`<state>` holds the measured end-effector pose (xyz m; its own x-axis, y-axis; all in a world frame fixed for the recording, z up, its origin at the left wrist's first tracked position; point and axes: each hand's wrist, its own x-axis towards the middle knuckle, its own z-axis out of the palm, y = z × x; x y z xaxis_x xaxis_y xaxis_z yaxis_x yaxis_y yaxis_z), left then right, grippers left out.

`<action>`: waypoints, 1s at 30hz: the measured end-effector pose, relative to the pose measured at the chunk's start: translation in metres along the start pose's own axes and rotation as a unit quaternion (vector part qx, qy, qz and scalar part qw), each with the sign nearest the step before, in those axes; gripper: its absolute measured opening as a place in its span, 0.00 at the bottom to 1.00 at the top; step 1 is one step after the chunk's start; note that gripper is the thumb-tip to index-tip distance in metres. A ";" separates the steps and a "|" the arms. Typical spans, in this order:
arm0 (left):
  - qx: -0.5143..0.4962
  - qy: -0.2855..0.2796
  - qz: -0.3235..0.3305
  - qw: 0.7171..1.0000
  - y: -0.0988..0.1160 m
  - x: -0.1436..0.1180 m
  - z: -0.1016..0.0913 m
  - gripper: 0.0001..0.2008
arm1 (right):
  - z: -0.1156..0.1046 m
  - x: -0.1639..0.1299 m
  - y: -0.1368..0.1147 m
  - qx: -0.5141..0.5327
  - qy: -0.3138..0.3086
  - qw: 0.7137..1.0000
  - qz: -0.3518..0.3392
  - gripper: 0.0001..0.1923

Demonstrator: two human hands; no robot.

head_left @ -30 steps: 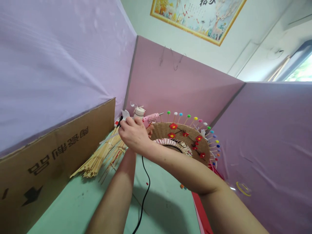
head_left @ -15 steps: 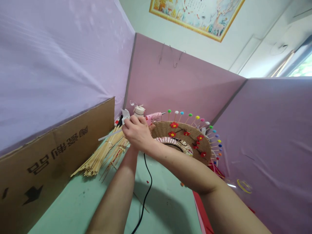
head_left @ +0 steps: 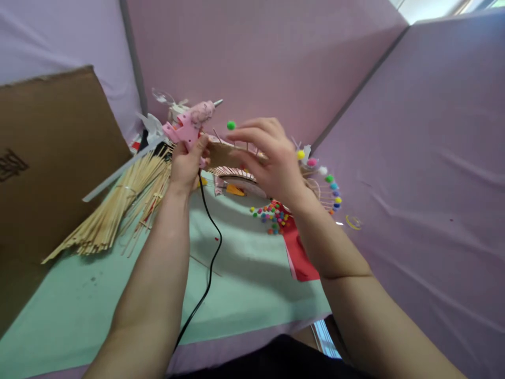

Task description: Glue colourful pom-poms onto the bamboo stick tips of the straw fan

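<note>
My left hand [head_left: 187,166] is closed around the pink glue gun [head_left: 191,126], whose metal nozzle points up and right. A long whitish glue stick [head_left: 118,172] sticks out of its back. The left fingertips also meet the edge of a brown woven ring [head_left: 221,156]. My right hand [head_left: 270,155] is in front of the ring with fingers apart; no object shows in it. Beside its fingertips is a green pom-pom [head_left: 231,125]. Thin sticks rise from the ring's rim, and coloured pom-poms [head_left: 330,179] tip those on the right. My right hand hides much of the ring.
A bundle of thin wooden sticks [head_left: 106,210] lies at left beside a cardboard box [head_left: 47,158]. Loose small pom-poms [head_left: 272,215] lie near red sheets [head_left: 302,258]. The gun's black cord [head_left: 215,252] crosses the green tabletop [head_left: 252,284]. Purple partitions stand around.
My right hand has left the glue gun and moved right, its fingers now apart in front of the ring. The glue gun stays in my left hand. The view has tilted down.
</note>
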<state>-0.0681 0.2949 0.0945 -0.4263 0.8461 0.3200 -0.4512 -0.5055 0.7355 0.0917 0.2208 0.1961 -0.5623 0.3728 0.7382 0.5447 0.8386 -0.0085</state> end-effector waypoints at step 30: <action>0.006 0.048 -0.051 0.997 0.019 -0.009 0.014 0.28 | 0.006 -0.029 0.115 0.149 0.161 0.909 0.354 0.12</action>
<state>-0.0619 0.2798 0.1137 -0.4521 0.8728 0.1838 -0.4866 -0.4140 0.7693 0.1666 0.3086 0.1695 0.1019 0.7657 0.6350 0.4797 0.5214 -0.7057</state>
